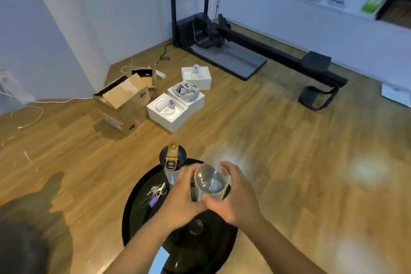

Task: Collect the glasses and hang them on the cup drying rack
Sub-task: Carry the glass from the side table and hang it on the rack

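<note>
Glass (211, 181) held above the black table (138, 213), left hand (181, 200) and right hand (233, 198) both wrapped around it (probably steadying for carrying).

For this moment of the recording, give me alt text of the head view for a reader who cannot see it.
Both hands, left hand and right hand, hold a clear glass above a round black table with keys and a water bottle. Cardboard boxes and white boxes sit on the wooden floor beyond. No drying rack shows.
</note>
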Available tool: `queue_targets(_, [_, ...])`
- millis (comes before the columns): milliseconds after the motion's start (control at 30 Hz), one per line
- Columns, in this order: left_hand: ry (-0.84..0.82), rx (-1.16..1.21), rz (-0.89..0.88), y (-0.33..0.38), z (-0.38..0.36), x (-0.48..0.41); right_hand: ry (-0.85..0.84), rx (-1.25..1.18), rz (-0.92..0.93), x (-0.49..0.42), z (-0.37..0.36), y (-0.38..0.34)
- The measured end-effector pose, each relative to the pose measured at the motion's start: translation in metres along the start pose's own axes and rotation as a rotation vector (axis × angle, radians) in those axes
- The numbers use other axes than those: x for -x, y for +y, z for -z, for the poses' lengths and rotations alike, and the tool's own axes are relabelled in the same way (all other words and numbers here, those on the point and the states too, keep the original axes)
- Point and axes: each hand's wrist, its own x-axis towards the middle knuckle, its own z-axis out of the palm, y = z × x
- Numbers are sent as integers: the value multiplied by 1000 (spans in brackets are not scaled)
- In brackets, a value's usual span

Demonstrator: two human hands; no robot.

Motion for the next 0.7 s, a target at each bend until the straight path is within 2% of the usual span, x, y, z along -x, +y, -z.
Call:
queue_targets(167, [-58,60,-94,107,29,14,135,-62,50,20,78,-83])
queue_targets(367, [-35,14,-238,189,34,6,289,-136,70,35,147,-124])
queue_targets(533, [-12,13,-344,239,0,-18,380,-250,42,34,203,-111])
queue_targets(700, [-4,124,-356,280,-72,-71,402,-491,11,23,267,-54])
